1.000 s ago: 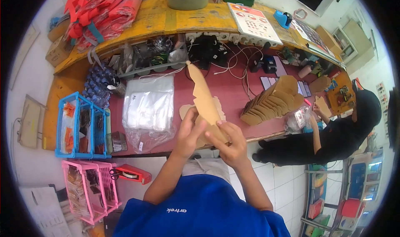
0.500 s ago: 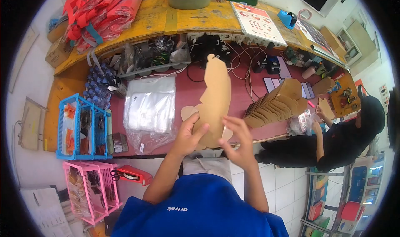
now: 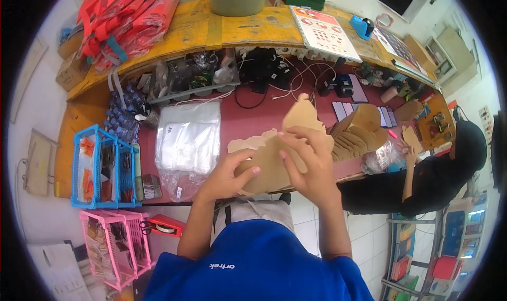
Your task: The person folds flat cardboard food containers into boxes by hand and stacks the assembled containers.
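Observation:
A brown cardboard cutout (image 3: 268, 166) with notched edges is between my two hands above the front edge of the red table. My left hand (image 3: 228, 175) grips its left side, thumb on top. Over its right part lies my right hand (image 3: 312, 166), fingers bent on the cardboard near a fold. A narrower cardboard part (image 3: 303, 115) rises beyond my right fingers. To the right stands a leaning stack of similar brown pieces (image 3: 356, 134).
Clear plastic bags (image 3: 189, 137) lie on the left of the table, by a blue basket (image 3: 95, 166) and a pink basket (image 3: 113, 245). Cables (image 3: 301, 79) run along the back. A co-worker in black (image 3: 422, 174) holds cardboard at the right.
The cardboard has tilted down from its raised, upright position and its tip has swung right. My right hand has moved from its edge onto its surface.

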The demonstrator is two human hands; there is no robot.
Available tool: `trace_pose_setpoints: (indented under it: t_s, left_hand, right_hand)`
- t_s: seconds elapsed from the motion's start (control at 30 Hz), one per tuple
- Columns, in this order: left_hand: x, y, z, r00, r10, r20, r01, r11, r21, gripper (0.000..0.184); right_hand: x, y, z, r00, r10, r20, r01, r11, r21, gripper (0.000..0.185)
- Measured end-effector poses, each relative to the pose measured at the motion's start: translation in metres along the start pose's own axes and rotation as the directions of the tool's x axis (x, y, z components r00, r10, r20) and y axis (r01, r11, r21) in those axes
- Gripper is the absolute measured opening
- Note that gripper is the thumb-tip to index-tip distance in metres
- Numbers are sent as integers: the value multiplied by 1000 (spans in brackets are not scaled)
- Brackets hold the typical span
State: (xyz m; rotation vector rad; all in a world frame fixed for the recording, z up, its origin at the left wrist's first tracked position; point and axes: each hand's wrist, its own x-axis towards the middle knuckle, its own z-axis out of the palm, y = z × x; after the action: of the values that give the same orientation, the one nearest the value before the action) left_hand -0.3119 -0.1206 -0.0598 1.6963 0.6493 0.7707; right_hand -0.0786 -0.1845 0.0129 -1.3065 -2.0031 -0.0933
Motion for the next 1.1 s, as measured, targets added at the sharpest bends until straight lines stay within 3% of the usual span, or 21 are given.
trace_pose_setpoints:
  t_s: [0.07, 0.1, 0.2, 0.27, 0.37, 0.43, 0.5, 0.57, 0.67, 0.77, 0.83, 0.97, 1.1]
  left_hand:
    - [0, -2, 6, 986, 163, -29, -156, 976, 152, 27]
    - [0, 0, 5, 988, 155, -26, -149, 977, 153, 27]
    - [6, 8, 2, 990, 136, 28, -139, 977, 162, 26]
    - [8, 7, 4, 976, 217, -26, -212, 967, 143, 25]
    - [9, 7, 2, 989, 148, 25, -150, 975, 164, 32]
    - [13, 5, 1, 991, 130, 41, -134, 981, 139, 31]
    - [17, 1, 2, 992, 110, 56, -116, 987, 114, 31]
    - [21, -4, 2, 989, 108, 97, -106, 994, -25, 27]
    - [28, -1, 1, 986, 126, 110, -119, 991, -65, 28]
    - [32, 9, -6, 961, 231, 153, -241, 969, 56, 29]
    - [30, 9, -5, 970, 211, 121, -219, 974, 57, 29]
    - [28, 13, -3, 981, 192, 17, -193, 980, 54, 30]
    - [25, 36, 1, 987, 155, -40, -151, 984, 93, 28]
  right_hand:
    - [1, -10, 12, 972, 208, 110, -223, 963, 148, 51]
    - [2, -9, 16, 960, 247, 134, -273, 935, 227, 55]
    - [-5, 1, 21, 963, 237, 125, -257, 949, 181, 58]
    - [-10, 7, 25, 954, 263, 146, -293, 923, 252, 58]
    - [-15, 5, 34, 955, 274, 116, -297, 898, 324, 55]
    - [-16, 4, 39, 919, 384, 83, -387, 844, 372, 50]
    - [-16, 9, 41, 916, 390, 96, -395, 833, 386, 48]
    - [-16, 11, 43, 914, 392, 103, -399, 825, 401, 46]
    - [-17, 8, 46, 899, 427, 98, -404, 721, 563, 40]
    - [-20, 6, 49, 906, 418, 62, -376, 732, 568, 35]
    - [-23, 3, 53, 868, 494, 38, -399, 651, 646, 31]
    - [-31, -1, 63, 859, 511, 36, -413, 649, 638, 25]
    - [-30, -4, 64, 844, 503, -184, -333, 762, 555, 19]
